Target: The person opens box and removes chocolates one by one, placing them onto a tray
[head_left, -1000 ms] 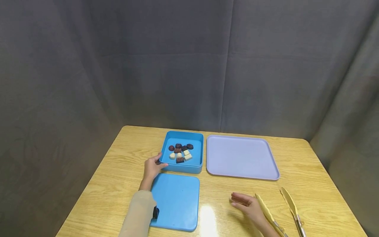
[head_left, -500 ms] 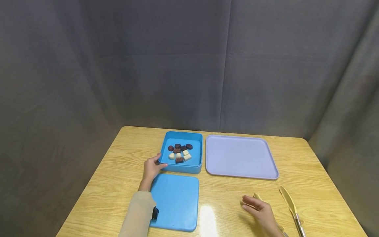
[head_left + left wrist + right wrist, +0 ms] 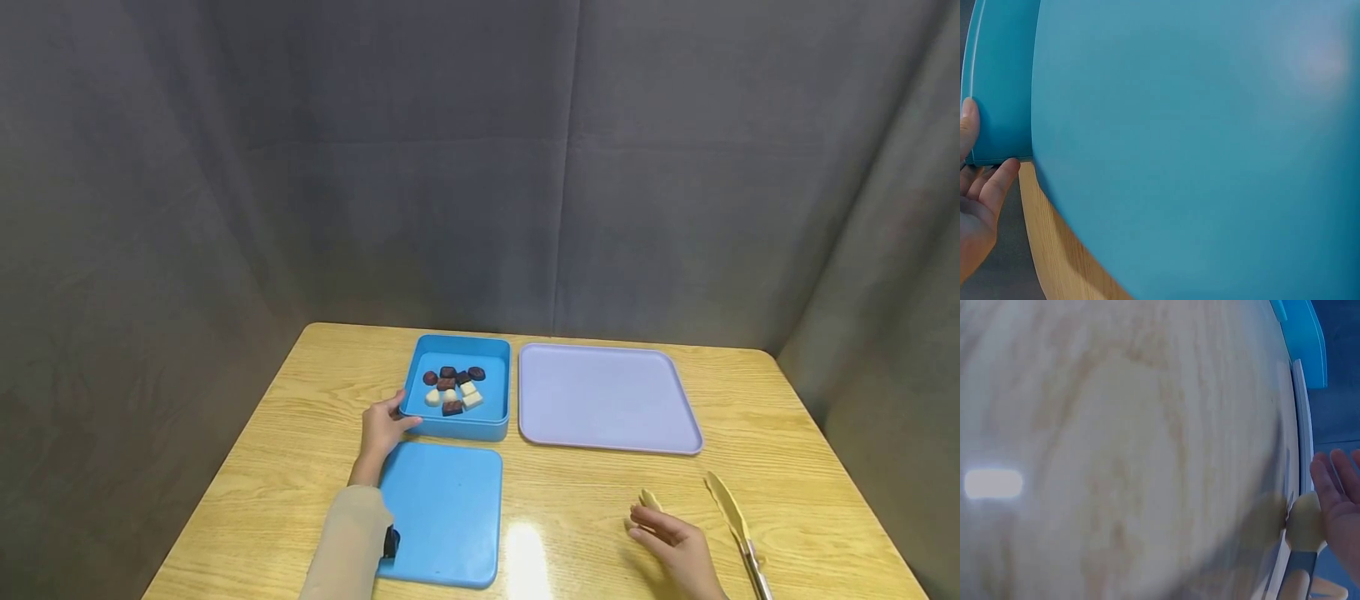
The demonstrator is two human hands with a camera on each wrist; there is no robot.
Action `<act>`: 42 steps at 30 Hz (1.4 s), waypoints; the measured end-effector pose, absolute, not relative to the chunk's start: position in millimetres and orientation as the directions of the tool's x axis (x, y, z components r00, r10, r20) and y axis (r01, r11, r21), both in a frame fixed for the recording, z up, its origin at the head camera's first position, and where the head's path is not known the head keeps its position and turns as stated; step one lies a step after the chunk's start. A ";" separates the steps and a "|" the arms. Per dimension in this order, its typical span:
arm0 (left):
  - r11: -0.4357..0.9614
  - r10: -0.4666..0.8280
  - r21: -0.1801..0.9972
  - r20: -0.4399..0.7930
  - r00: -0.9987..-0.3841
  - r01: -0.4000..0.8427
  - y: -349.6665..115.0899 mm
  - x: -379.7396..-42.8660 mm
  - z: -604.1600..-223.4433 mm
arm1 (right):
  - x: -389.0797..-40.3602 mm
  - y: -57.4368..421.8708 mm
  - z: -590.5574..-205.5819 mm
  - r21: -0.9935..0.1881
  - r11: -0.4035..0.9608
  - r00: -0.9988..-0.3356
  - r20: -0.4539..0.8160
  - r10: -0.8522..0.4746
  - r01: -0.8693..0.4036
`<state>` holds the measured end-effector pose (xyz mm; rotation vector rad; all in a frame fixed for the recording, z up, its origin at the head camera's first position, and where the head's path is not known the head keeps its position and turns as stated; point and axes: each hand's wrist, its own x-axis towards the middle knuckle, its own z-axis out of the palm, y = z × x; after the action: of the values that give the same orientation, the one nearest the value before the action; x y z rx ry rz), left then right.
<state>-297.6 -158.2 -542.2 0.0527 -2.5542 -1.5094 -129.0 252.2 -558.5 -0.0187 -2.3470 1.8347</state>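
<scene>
My left hand (image 3: 381, 432) pinches the blue box (image 3: 459, 428); my right hand (image 3: 681, 554), fingers loosely parted, could knock the tongs (image 3: 732, 518) by sweeping low.

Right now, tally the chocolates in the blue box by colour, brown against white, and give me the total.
Brown chocolates: 6
White chocolates: 4
Total in the blue box: 10
</scene>
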 end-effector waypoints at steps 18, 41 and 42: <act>0.481 -0.128 0.875 0.135 -0.982 0.057 -158.3 -296.8 -542.6 | -118.0 264.1 -562.6 -0.957 0.210 -0.948 0.242 0.208 -0.199; 0.469 -0.133 0.882 0.117 -0.984 0.041 -157.4 -295.1 -539.6 | -94.3 282.8 -557.8 -0.892 0.329 -0.815 0.428 0.390 -0.310; 0.470 -0.131 0.881 0.119 -0.984 0.044 -157.5 -295.2 -539.4 | -93.9 284.2 -559.4 -0.876 0.366 -0.804 0.449 0.389 -0.312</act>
<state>-295.2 -157.5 -539.4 0.0763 -2.5439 -1.5327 -93.9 284.2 -559.4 -0.0658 -2.0202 1.4839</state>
